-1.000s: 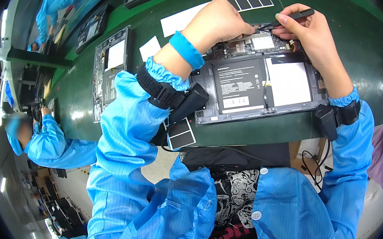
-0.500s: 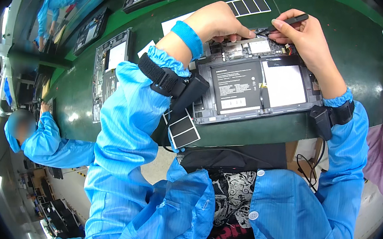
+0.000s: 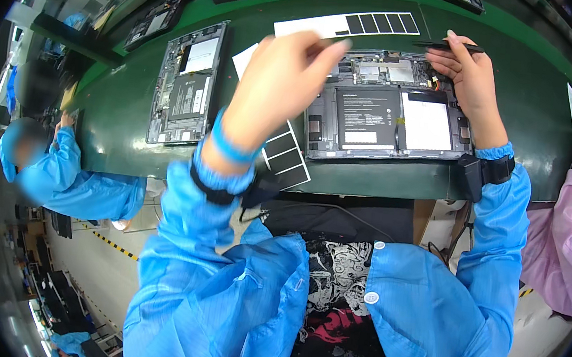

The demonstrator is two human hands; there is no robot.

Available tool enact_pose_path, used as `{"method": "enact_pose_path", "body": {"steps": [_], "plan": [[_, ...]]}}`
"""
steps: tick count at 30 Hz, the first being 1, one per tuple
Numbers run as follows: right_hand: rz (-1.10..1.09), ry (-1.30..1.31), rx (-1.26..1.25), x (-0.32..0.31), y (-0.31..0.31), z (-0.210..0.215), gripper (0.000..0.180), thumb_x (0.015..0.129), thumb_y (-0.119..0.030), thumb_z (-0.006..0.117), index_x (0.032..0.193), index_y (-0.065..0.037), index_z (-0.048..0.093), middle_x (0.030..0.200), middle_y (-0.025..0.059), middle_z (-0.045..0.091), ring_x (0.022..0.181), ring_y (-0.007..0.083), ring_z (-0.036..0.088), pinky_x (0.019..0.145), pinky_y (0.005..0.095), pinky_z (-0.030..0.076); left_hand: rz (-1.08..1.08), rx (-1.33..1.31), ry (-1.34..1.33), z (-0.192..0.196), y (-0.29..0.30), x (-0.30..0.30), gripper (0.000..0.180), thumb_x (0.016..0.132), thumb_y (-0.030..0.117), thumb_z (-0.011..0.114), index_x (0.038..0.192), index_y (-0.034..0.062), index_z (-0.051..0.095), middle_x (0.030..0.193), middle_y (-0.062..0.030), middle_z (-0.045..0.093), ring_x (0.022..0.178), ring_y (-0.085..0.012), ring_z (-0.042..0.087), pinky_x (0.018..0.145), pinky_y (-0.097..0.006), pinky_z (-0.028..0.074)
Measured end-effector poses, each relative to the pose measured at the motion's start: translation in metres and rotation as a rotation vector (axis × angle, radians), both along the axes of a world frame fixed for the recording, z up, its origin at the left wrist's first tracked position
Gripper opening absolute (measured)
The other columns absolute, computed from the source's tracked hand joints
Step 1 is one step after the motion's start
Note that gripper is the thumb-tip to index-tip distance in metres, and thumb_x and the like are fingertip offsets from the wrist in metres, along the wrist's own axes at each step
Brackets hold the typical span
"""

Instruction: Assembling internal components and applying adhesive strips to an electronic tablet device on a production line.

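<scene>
An opened laptop base (image 3: 317, 143) lies in front of me, its black battery (image 3: 365, 117) and a white panel (image 3: 425, 123) showing beside the circuit boards. My left hand (image 3: 278, 83) is over its upper left corner, raised and smeared by motion, so I cannot make out what its fingers hold. At the far right corner of the base, my right hand (image 3: 467, 75) pinches a thin pair of black tweezers (image 3: 446, 47), which points left above the back edge. Behind the base is a white backing sheet (image 3: 312, 26) with several black rectangular pieces.
A second opened laptop base (image 3: 187, 88) lies to the left on the green table (image 3: 231, 166), with several more further back. Another sheet with black pieces (image 3: 289, 158) pokes out at the near left. People in blue (image 3: 93, 189) and pink (image 3: 557, 256) sleeves sit at either side.
My left hand has come away from the laptop's back edge, leftward and nearer me. My right hand keeps the tweezers and has lifted slightly away from the boards, turning them flatter.
</scene>
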State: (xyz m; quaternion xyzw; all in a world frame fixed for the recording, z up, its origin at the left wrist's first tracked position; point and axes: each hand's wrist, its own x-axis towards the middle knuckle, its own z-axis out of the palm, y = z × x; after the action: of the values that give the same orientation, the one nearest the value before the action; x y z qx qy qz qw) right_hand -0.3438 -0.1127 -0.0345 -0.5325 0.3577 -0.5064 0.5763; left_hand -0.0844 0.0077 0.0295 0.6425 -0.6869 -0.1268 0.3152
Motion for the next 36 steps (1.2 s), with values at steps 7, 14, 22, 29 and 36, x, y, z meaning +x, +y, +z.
{"method": "enact_pose_path", "body": {"steps": [7, 14, 22, 29, 36], "plan": [[0.178, 0.159, -0.030, 0.023, 0.023, 0.047, 0.027, 0.089, -0.025, 0.062, 0.106, -0.003, 0.061, 0.093, 0.0105, 0.066, 0.081, 0.0186, 0.068, 0.069, 0.0243, 0.054, 0.135, -0.078, -0.357, -0.087, 0.105, 0.051, 0.051, 0.081, 0.032, 0.068, 0.120, 0.0029, 0.057, 0.130, -0.0154, 0.053, 0.125, -0.0331, 0.046, 0.103, -0.044, 0.034], [0.424, 0.422, -0.397, 0.171, 0.061, 0.028, 0.026, 0.088, -0.023, 0.064, 0.092, 0.002, 0.067, 0.082, 0.0051, 0.066, 0.073, 0.0105, 0.057, 0.066, 0.0269, 0.045, 0.119, -0.094, -0.181, -0.077, 0.100, 0.063, 0.044, 0.083, 0.031, 0.065, 0.114, -0.0003, 0.059, 0.121, -0.0168, 0.057, 0.113, -0.0327, 0.053, 0.097, -0.041, 0.040], [0.321, 0.650, -0.430, 0.212, 0.052, -0.001, 0.029, 0.078, -0.029, 0.068, 0.088, -0.002, 0.070, 0.077, 0.0133, 0.069, 0.071, 0.0227, 0.066, 0.067, 0.0321, 0.051, 0.242, -0.157, -0.380, -0.090, 0.091, 0.075, 0.063, 0.078, 0.041, 0.069, 0.123, 0.0012, 0.052, 0.124, -0.0214, 0.053, 0.116, -0.0342, 0.051, 0.096, -0.043, 0.041], [0.330, 0.652, -0.435, 0.216, 0.057, -0.003, 0.028, 0.078, -0.029, 0.068, 0.088, -0.002, 0.071, 0.079, 0.0144, 0.069, 0.074, 0.0236, 0.067, 0.069, 0.0323, 0.051, 0.239, -0.150, -0.369, -0.101, 0.091, 0.079, 0.072, 0.077, 0.042, 0.070, 0.124, -0.0069, 0.048, 0.128, -0.0224, 0.050, 0.120, -0.0359, 0.048, 0.099, -0.041, 0.040], [0.318, 0.685, -0.446, 0.217, 0.061, 0.000, 0.026, 0.078, -0.028, 0.068, 0.090, -0.005, 0.072, 0.079, 0.0137, 0.069, 0.075, 0.0239, 0.067, 0.070, 0.0321, 0.051, 0.226, -0.141, -0.380, -0.091, 0.088, 0.080, 0.072, 0.076, 0.042, 0.071, 0.123, -0.0071, 0.049, 0.126, -0.0207, 0.051, 0.117, -0.0335, 0.049, 0.096, -0.039, 0.044]]}}
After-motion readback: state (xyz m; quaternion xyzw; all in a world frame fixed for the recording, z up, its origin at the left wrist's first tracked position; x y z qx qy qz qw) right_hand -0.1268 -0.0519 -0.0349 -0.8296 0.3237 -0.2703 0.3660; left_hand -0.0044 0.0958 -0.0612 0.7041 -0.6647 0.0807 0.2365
